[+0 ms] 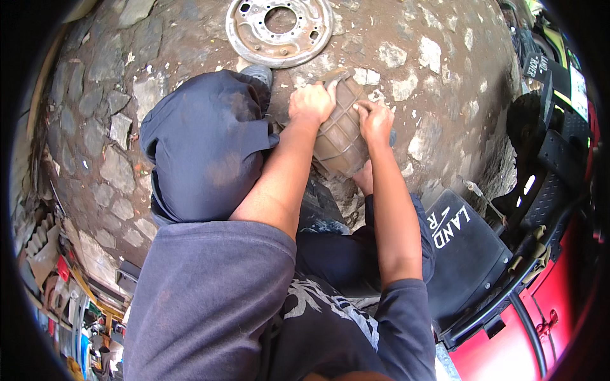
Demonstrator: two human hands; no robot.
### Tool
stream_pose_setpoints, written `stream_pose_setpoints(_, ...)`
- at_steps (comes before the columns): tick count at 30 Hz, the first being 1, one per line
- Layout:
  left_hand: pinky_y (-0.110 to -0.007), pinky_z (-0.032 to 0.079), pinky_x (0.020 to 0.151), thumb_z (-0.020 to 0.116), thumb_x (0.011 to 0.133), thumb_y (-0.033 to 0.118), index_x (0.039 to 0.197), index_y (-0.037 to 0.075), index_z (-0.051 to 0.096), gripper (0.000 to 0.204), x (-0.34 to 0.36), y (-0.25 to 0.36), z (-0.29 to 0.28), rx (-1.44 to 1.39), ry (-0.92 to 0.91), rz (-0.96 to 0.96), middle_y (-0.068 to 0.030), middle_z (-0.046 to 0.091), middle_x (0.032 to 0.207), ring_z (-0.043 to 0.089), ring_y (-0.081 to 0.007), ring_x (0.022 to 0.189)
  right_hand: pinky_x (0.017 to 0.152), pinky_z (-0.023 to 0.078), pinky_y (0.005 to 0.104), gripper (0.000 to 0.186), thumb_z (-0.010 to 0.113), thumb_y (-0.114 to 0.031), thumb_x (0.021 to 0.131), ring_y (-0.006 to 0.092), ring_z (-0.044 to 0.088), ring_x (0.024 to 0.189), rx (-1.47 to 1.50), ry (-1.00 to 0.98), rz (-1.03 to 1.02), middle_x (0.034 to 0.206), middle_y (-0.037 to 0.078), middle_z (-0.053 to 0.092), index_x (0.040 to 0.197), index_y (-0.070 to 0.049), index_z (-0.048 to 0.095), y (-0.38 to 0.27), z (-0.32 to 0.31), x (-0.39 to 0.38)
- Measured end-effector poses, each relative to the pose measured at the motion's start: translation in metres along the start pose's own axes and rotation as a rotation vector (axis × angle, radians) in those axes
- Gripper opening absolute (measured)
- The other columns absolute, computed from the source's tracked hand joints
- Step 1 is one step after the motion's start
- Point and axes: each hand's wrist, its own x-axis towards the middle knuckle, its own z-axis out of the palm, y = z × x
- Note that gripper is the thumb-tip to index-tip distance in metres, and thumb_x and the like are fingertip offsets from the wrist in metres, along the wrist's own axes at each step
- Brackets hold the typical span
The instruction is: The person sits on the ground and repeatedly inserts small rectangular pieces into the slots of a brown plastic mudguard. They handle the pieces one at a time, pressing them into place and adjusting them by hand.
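A dirty tan part with a raised grid of ribs rests on the ground between my legs, partly hidden by my hands and arms. My left hand grips its upper left, fingers curled over it. My right hand has thumb and fingers closed on its right side. A bare foot shows at the part's lower edge. Above it lies a round metal plate with a large center hole and smaller holes around it.
The ground is rough stone set in dirt. My bent left leg is beside the part. A red vehicle with black bars and a dark mud flap stands at right. Mixed clutter fills the lower left.
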Motion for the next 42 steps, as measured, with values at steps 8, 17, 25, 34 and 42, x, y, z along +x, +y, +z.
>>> stream_pose_setpoints(8, -0.048, 0.054, 0.104, 0.034, 0.11, 0.057, 0.126, 0.004, 0.074, 0.068, 0.0, 0.0, -0.002, -0.036, -0.024, -0.018, -0.0222, 0.075, 0.121, 0.071, -0.0374, 0.118, 0.087, 0.054, 0.0475, 0.019, 0.082, -0.017, 0.085, 0.0389, 0.069, 0.09, 0.056, -0.071, -0.016, 0.089, 0.021, 0.07, 0.102, -0.01, 0.084, -0.002, -0.005, -0.002)
stream_pose_setpoints(17, -0.048, 0.054, 0.104, 0.032, 0.11, 0.057, 0.128, 0.004, 0.072, 0.069, 0.0, -0.001, -0.003, -0.031, -0.048, -0.022, -0.0221, 0.075, 0.122, 0.071, -0.0375, 0.118, 0.087, 0.054, 0.0467, 0.019, 0.08, -0.023, 0.089, 0.039, 0.07, 0.09, 0.044, -0.054, 0.01, 0.09, 0.021, 0.072, 0.102, -0.01, 0.084, 0.0, -0.001, -0.012)
stream_pose_setpoints(25, -0.047, 0.054, 0.105, 0.034, 0.109, 0.06, 0.128, 0.004, 0.072, 0.071, 0.002, -0.001, -0.002, -0.026, -0.042, -0.03, -0.0223, 0.075, 0.122, 0.071, -0.0371, 0.119, 0.083, 0.054, 0.0471, 0.018, 0.08, -0.022, 0.089, 0.0391, 0.068, 0.087, -0.017, 0.025, -0.031, 0.088, 0.021, 0.069, 0.101, -0.009, 0.083, 0.005, 0.005, -0.014)
stream_pose_setpoints(34, -0.046, 0.054, 0.106, 0.033, 0.109, 0.06, 0.129, 0.005, 0.073, 0.07, -0.002, 0.002, -0.006, -0.013, -0.045, -0.037, -0.0214, 0.074, 0.125, 0.07, -0.0359, 0.121, 0.088, 0.053, 0.0473, 0.017, 0.082, -0.02, 0.087, 0.0387, 0.068, 0.092, 0.067, -0.032, 0.084, 0.089, 0.02, 0.07, 0.101, -0.01, 0.084, -0.005, -0.004, -0.009)
stream_pose_setpoints(42, -0.047, 0.053, 0.106, 0.033, 0.109, 0.06, 0.13, 0.005, 0.071, 0.07, -0.001, 0.004, -0.002, 0.007, -0.049, -0.035, -0.0213, 0.074, 0.125, 0.07, -0.036, 0.122, 0.086, 0.054, 0.0456, 0.022, 0.08, -0.028, 0.09, 0.0365, 0.07, 0.088, -0.016, 0.053, 0.011, 0.089, 0.02, 0.073, 0.102, -0.01, 0.084, 0.011, 0.008, -0.006)
